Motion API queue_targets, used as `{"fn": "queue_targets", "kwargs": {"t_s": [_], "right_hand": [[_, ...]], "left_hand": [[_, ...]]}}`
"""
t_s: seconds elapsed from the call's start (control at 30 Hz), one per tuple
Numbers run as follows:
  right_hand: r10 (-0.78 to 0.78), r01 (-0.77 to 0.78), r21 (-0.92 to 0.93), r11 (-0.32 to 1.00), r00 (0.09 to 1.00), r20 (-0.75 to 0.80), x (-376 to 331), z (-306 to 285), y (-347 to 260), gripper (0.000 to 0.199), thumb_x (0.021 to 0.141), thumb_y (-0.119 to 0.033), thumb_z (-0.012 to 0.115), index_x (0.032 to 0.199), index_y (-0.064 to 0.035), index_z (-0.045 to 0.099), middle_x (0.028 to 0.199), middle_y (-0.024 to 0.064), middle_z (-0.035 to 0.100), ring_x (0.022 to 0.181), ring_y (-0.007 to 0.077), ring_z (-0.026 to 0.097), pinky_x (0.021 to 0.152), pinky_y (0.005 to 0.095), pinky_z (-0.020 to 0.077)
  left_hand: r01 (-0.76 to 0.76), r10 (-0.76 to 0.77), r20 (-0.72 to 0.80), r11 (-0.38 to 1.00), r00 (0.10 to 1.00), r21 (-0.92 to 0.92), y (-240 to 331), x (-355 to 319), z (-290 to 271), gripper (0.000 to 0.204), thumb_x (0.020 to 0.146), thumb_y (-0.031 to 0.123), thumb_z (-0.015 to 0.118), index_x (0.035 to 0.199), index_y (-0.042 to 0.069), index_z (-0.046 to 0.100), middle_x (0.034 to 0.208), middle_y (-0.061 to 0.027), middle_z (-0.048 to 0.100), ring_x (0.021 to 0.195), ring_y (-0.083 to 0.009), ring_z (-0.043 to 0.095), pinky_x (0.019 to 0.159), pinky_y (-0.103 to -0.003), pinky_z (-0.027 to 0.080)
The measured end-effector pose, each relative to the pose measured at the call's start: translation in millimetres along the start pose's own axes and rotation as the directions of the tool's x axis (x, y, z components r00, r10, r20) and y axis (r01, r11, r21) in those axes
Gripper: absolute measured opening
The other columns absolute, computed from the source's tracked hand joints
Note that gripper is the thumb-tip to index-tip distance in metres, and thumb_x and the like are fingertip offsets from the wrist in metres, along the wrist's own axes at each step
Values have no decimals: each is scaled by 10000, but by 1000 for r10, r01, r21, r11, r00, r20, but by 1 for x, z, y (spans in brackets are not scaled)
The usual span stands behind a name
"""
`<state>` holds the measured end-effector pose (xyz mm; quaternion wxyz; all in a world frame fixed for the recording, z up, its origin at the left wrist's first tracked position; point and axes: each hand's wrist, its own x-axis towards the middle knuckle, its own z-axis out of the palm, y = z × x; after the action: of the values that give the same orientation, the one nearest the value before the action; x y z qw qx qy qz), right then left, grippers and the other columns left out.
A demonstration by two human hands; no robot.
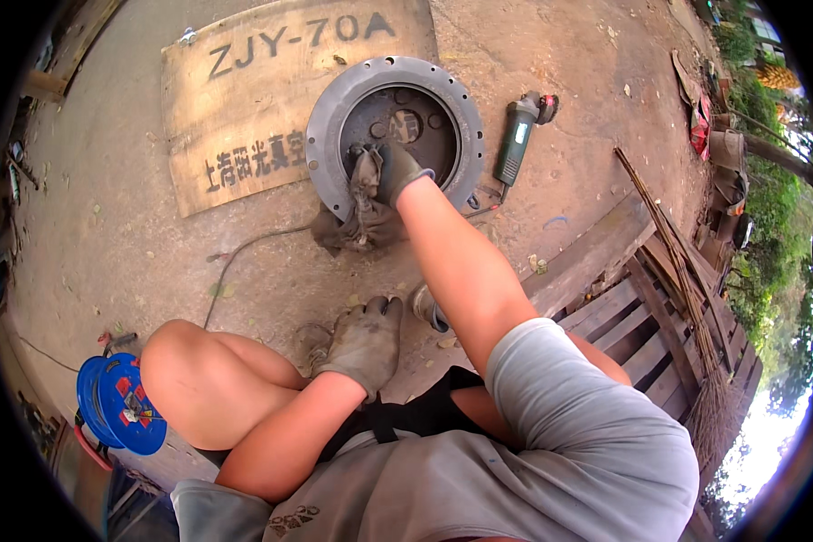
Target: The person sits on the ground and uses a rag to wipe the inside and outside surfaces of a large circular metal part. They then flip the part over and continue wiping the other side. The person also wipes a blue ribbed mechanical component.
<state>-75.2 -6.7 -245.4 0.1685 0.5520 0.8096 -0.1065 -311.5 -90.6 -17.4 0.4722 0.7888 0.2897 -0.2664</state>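
Note:
A round grey metal housing (327, 149) with a flat flange pierced by bolt holes lies on the ground ahead of me. My right hand (399, 172), in a dirty work glove, reaches over its near inner edge. Its fingers are closed on a grimy grey rag (366, 185), which drapes over the near rim. More dark cloth (339, 232) bunches on the ground against the housing. Lower down, between my knees, my gloved left hand (366, 341) hangs with its fingers loosely extended and nothing visible in them.
A printed wooden board (235, 117) lies left of the housing. At its right rests a green angle grinder (517, 140) with its cord (244, 244) trailing left. A blue cable reel (122, 406) stands by my left knee. Wooden slats (614, 316) and a twig broom (714, 397) are at right.

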Motion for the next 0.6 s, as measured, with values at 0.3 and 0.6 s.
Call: {"fn": "queue_targets", "kwargs": {"t_s": [0.3, 0.6], "right_hand": [[211, -74, 572, -817, 885, 415, -99, -94, 2, 264, 1125, -289, 627, 1290, -93, 691, 1014, 7, 718, 792, 104, 684, 635, 276, 517], [295, 20, 688, -726, 912, 284, -161, -215, -40, 311, 1092, -176, 672, 1361, -19, 675, 1211, 21, 719, 1014, 80, 654, 858, 235, 521]], "left_hand": [[36, -31, -32, 986, 999, 160, 8, 2, -29, 474, 1032, 261, 626, 1420, 1, 549, 1388, -271, 617, 1233, -451, 653, 1037, -518, 543], [0, -101, -450, 975, 887, -220, 10, -19, -147, 663, 1009, 324, 717, 1518, -40, 498, 1452, -321, 586, 1367, -447, 605, 1158, -477, 494]]}}
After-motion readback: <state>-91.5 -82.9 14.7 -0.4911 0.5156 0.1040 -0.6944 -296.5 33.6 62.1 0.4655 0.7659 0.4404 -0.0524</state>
